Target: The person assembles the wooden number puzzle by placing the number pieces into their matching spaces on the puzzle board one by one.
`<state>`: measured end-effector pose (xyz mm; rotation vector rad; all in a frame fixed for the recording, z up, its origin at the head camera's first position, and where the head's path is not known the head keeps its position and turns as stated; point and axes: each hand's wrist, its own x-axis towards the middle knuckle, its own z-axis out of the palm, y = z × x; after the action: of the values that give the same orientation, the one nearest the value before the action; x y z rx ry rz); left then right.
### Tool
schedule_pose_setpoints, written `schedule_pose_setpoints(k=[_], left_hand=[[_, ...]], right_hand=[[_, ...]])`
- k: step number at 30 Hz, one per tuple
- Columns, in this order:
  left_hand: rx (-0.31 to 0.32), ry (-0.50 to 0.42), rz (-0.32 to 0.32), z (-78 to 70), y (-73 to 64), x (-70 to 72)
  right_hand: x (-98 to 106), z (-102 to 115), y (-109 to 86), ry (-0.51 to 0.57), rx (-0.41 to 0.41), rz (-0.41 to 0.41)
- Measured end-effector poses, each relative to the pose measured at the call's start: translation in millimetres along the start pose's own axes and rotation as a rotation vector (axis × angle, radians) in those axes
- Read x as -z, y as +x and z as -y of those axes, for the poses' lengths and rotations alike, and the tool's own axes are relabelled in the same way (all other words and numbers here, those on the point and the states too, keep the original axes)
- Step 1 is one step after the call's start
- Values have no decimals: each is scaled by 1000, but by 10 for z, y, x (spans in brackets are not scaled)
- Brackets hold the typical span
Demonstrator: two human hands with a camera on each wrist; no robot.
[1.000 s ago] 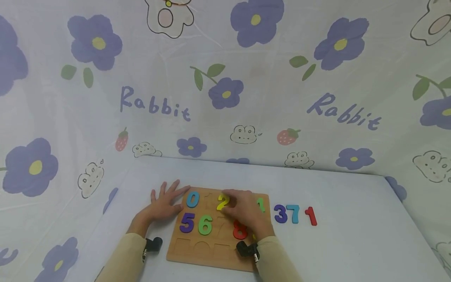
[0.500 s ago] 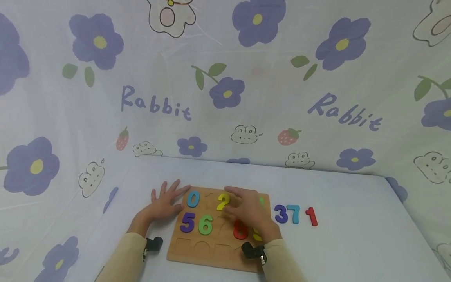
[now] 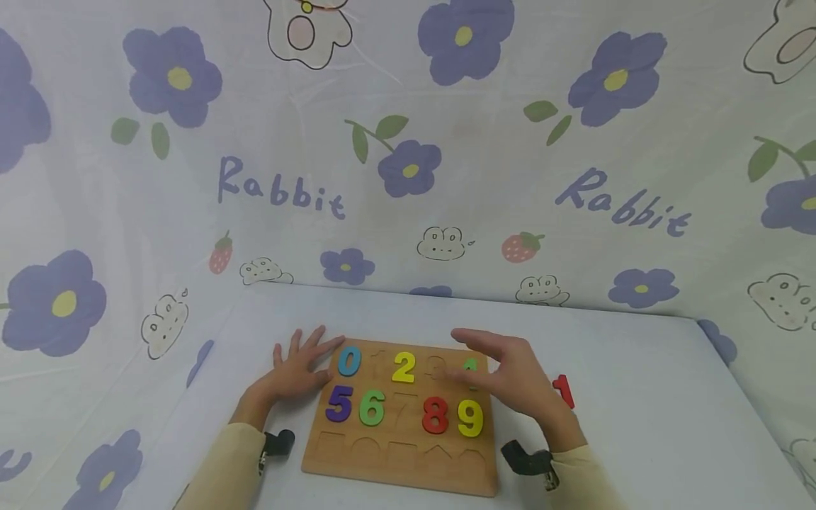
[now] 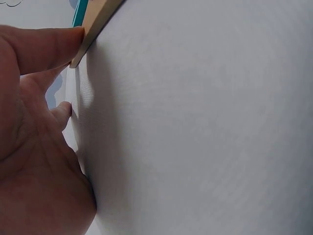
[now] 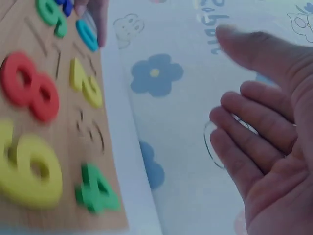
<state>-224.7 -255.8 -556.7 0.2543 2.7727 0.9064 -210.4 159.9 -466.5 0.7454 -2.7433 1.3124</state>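
My left hand [image 3: 298,370] rests with spread fingers at the left edge of the wooden number board [image 3: 401,453]; in the left wrist view its fingertips touch the board's edge. My right hand [image 3: 510,368] is in the air over the board's right edge, fingers extended and thumb apart, holding nothing. It partly covers the green 4 [image 5: 98,191]. The yellow 2 [image 3: 404,367] sits in the top row beside the blue 0 [image 3: 349,361]. Below are the purple 5 [image 3: 338,404], green 6 [image 3: 372,407], red 8 [image 3: 435,415] and yellow 9 [image 3: 470,418].
A red 1 [image 3: 564,391] lies on the white table [image 3: 650,425] right of the board, partly behind my right hand. The purple 3 and light blue 7 are hidden by that hand. A patterned curtain [image 3: 408,212] hangs behind the table.
My right hand has let go of the yellow 2 and moved right, uncovering the 8, the 9 and the recess for 3. The left hand has stayed in place.
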Motion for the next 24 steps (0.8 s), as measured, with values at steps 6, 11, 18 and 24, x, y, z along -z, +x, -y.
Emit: schedule_pose_setpoints(k=[6, 11, 18, 24], left_hand=[[12, 15, 23, -103, -40, 61], [20, 31, 34, -100, -38, 59], [25, 30, 30, -84, -38, 43], [21, 30, 22, -48, -21, 19]], right_hand=[[365, -137, -214, -22, 47, 45], [625, -215, -400, -115, 58, 36], [915, -408, -633, -233, 56, 29], [1101, -589, -781, -276, -4, 40]])
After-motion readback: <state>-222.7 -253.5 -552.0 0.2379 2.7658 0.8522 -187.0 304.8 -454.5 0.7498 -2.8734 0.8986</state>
